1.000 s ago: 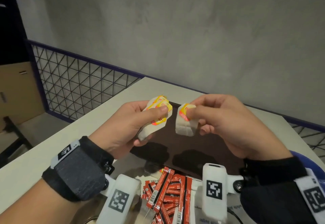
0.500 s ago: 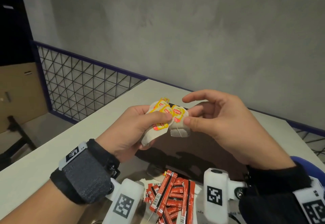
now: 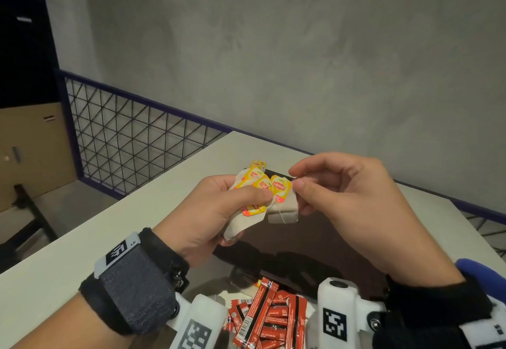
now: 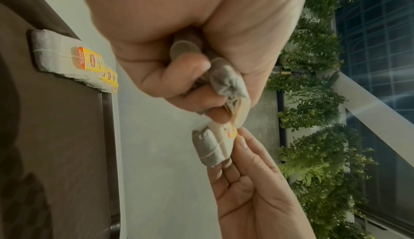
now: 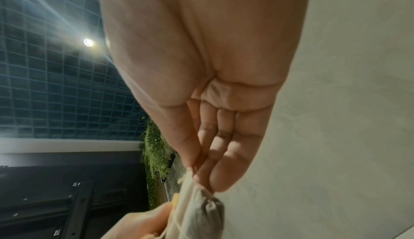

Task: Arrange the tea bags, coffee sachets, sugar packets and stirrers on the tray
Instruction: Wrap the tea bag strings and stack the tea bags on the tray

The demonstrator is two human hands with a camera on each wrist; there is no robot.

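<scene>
My left hand [image 3: 242, 198] grips a bundle of Lipton tea bags [image 3: 247, 184] above the dark brown tray [image 3: 323, 236]. My right hand [image 3: 295, 178] pinches a single tea bag [image 3: 283, 206] by its top and holds it against that bundle. In the left wrist view the single tea bag [image 4: 209, 147] hangs between the right hand's fingertips [image 4: 243, 142]. A row of tea bags [image 4: 67, 60] lies at the tray's far corner [image 3: 258, 164]. Red coffee sachets [image 3: 262, 318] are heaped near my wrists. Sugar packets and stirrers are not in view.
The tray sits on a white table [image 3: 137, 220] set against a grey wall. A wire mesh railing [image 3: 131, 143] and a cardboard box [image 3: 30, 151] stand beyond the table's left edge. A blue object [image 3: 479, 269] shows at the right edge.
My right hand has carried its tea bag leftward until it touches the bundle in my left hand. Its index finger has lifted off the tag.
</scene>
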